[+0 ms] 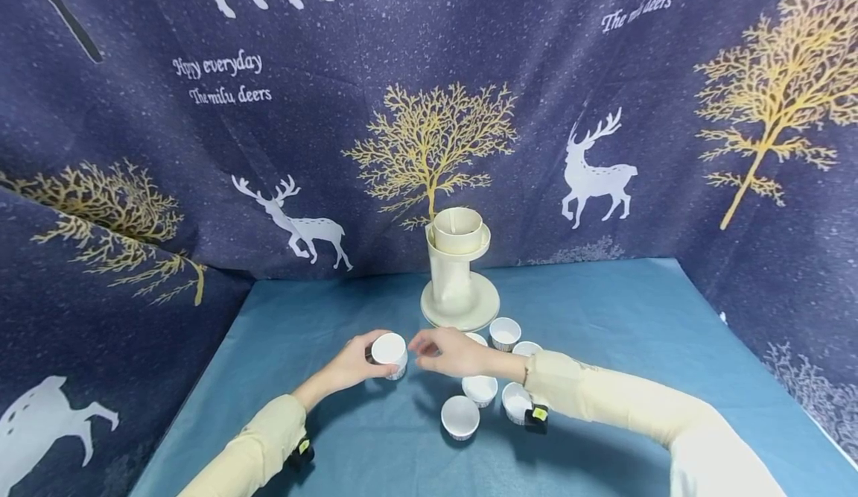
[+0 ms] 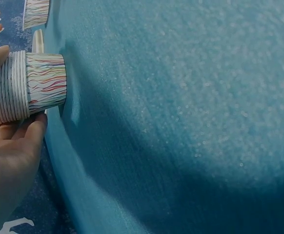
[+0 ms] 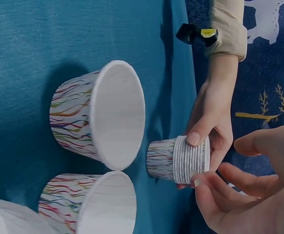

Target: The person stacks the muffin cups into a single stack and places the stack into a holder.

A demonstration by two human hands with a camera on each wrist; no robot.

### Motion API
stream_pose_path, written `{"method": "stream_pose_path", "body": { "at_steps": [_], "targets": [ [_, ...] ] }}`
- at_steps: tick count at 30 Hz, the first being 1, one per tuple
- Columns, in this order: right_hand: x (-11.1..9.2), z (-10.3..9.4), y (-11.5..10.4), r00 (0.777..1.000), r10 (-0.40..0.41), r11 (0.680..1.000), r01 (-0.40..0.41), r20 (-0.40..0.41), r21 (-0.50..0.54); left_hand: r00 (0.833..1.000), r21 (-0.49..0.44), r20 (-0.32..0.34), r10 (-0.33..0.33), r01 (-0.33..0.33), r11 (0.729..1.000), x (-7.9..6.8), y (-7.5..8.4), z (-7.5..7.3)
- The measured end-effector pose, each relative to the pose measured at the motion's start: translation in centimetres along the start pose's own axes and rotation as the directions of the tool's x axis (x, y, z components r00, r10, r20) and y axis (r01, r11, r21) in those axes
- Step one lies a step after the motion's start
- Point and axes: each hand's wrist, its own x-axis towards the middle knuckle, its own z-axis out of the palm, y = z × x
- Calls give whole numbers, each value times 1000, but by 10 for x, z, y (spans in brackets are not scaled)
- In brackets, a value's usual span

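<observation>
My left hand (image 1: 351, 363) grips a stack of paper cupcake cups (image 1: 389, 353), with the thumb on one side and the fingers round the other. In the left wrist view, the stacked cups (image 2: 47, 80) show several nested rims and colourful wavy lines on white. My right hand (image 1: 452, 351) is just right of the stack, fingers loosely bent with nothing between them. From the right wrist view, its fingertips are right at the rims of the stack (image 3: 187, 162). Single cups, among them a front one (image 1: 460, 417), stand mouth up below and beside my right forearm.
Behind the cups stands a cream holder (image 1: 450, 277) with a broad round base and an open cylinder on top. Several loose cups (image 1: 505, 333) are partly hidden by the right arm. A blue cloth (image 1: 375, 452) covers the table, and a deer-print curtain (image 1: 469, 57) hangs behind.
</observation>
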Motion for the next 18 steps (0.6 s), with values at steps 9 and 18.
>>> {"method": "stream_pose_path", "body": {
  "at_steps": [9,18],
  "targets": [
    [-9,1,5,1000,-11,999,11,-8,33,1000,7,-10,0,1,1000,-1,1,1],
    [-16,1,11,999,-25,997,27,-31,73,1000,25,-19,11,-10,1000,-1,0,1]
  ]
}}
